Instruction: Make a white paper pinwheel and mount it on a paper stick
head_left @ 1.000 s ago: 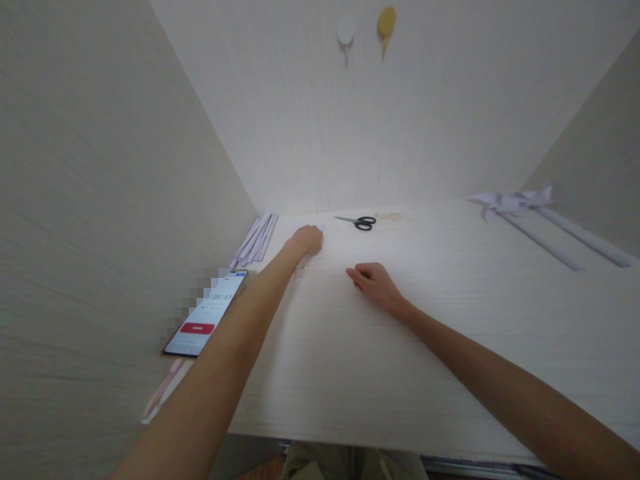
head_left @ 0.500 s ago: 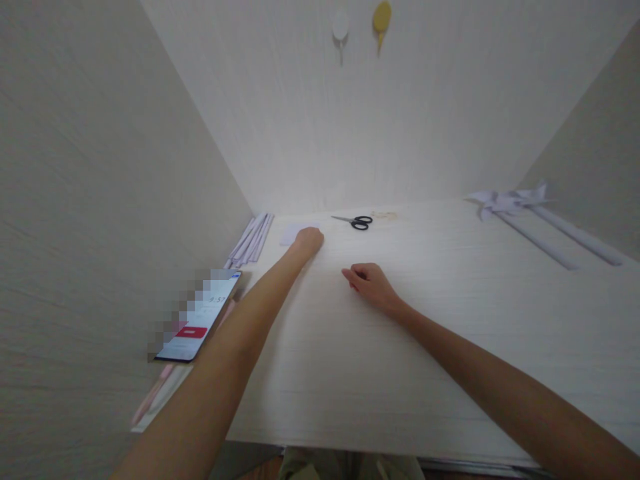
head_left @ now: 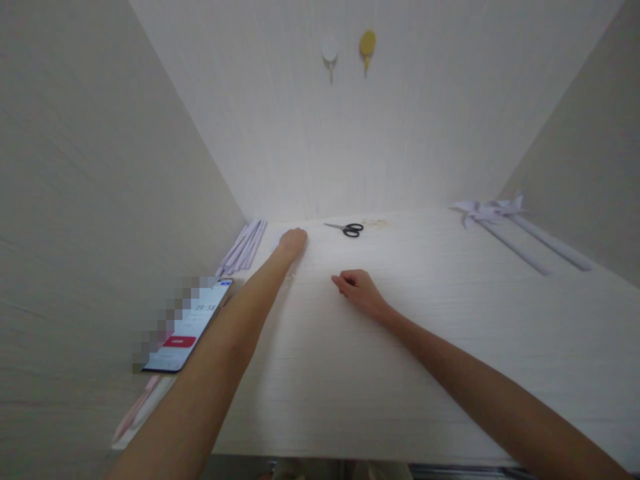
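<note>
My left hand (head_left: 293,243) reaches to the back left of the white table, knuckles up and fingers curled under. It covers most of a pale square paper sheet (head_left: 277,240), of which a sliver shows. Whatever the fingers grip is hidden beneath the hand. Nearer to me, my right hand (head_left: 361,292) hovers or rests low over the tabletop, loosely curled, with thumb and forefinger close together; I see nothing in it. Black-handled scissors (head_left: 349,229) lie behind and between the hands, blades pointing left.
Rolled paper sticks (head_left: 244,248) are bundled at the back left. A phone (head_left: 193,333) showing a timer leans left of my forearm. Paper pinwheels (head_left: 487,211) with stick handles lie at the right. White (head_left: 329,52) and yellow (head_left: 367,44) hooks hang on the back wall.
My left hand has shifted over the pale paper sheet and covers more of it. The right hand keeps nearly the same curled pose. The whole view has tilted slightly.
</note>
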`<state>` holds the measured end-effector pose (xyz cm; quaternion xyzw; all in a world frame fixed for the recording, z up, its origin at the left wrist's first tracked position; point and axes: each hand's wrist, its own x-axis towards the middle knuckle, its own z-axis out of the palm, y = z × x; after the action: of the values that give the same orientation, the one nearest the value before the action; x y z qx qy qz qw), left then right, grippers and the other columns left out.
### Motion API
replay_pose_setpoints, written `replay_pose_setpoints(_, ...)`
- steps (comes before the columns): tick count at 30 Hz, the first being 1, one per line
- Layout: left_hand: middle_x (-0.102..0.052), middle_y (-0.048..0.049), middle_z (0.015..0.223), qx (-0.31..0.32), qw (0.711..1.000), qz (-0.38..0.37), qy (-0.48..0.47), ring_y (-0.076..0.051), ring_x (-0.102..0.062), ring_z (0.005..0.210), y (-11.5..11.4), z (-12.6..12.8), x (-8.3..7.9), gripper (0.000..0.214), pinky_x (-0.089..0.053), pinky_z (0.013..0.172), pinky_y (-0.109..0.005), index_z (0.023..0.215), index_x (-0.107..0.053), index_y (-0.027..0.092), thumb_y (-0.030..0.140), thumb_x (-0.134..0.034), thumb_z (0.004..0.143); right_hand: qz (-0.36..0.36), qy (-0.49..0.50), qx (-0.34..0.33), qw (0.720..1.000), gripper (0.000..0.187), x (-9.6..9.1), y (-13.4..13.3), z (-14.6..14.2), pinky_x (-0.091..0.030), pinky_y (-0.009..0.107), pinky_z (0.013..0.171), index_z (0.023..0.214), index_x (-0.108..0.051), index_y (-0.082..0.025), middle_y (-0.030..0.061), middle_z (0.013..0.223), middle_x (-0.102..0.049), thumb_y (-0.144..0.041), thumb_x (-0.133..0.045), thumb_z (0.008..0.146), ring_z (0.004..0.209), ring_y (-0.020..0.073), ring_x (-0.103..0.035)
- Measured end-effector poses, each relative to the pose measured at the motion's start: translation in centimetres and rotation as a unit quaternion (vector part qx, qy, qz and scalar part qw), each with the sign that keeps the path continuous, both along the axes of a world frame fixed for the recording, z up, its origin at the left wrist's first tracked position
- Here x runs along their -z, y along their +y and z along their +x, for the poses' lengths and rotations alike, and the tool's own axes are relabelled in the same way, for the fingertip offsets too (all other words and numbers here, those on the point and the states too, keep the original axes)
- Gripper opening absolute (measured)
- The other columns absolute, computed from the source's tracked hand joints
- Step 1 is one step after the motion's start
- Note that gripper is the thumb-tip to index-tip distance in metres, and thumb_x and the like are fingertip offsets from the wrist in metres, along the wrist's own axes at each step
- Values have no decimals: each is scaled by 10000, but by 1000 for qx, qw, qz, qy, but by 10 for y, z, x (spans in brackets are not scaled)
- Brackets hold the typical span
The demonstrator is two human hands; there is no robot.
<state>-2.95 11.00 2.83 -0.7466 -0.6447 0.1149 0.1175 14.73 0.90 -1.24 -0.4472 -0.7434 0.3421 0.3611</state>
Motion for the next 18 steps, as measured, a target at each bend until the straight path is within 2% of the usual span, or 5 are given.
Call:
replay_pose_setpoints(5, -606, -166, 986, -24, 999, 46, -6, -231, -562, 948, -8, -2, -14, 305, -438, 759, -300, 973, -569, 77, 34, -354, 760, 1, 3, -2, 1000, 365, 0, 0, 0, -245, 206, 442, 430, -390, -175, -40, 404, -386, -341, -417, 754, 416, 75, -346)
replay_pose_setpoints(12, -567, -161, 1012, -23, 984, 168, -45, -235, -528, 973, -22, 1, -75, 339, -402, 768, -337, 1053, -477, 94, 57, -249, 804, -7, 25, -5, 1000, 368, 3, 1, 2, -239, 214, 449, 423, -402, -173, -43, 403, -379, -356, -428, 741, 417, 77, -340)
replay_pose_setpoints(14, -583, -136, 943, -24, 957, 244, -157, -221, -537, 916, -29, 6, -87, 278, -406, 744, -328, 978, -503, 109, 144, -273, 825, -10, 37, -1, 999, 368, 3, 0, 3, -235, 216, 443, 424, -408, -173, -46, 397, -370, -367, -435, 735, 409, 77, -332)
replay_pose_setpoints(16, -595, -89, 841, -6, 919, 277, -280, -185, -540, 847, -38, 13, -92, 204, -410, 741, -310, 828, -523, 132, 213, -337, 812, -15, 51, 7, 999, 377, 2, -1, 2, -238, 217, 438, 418, -409, -172, -48, 386, -364, -384, -446, 728, 400, 77, -328)
replay_pose_setpoints(18, -568, -35, 703, 13, 859, 282, -426, -141, -542, 752, -50, 22, -88, 146, -428, 721, -281, 682, -486, 147, 232, -410, 772, -18, 71, 20, 997, 391, 3, -2, 0, -249, 218, 435, 414, -413, -172, -47, 377, -365, -409, -458, 721, 393, 77, -331)
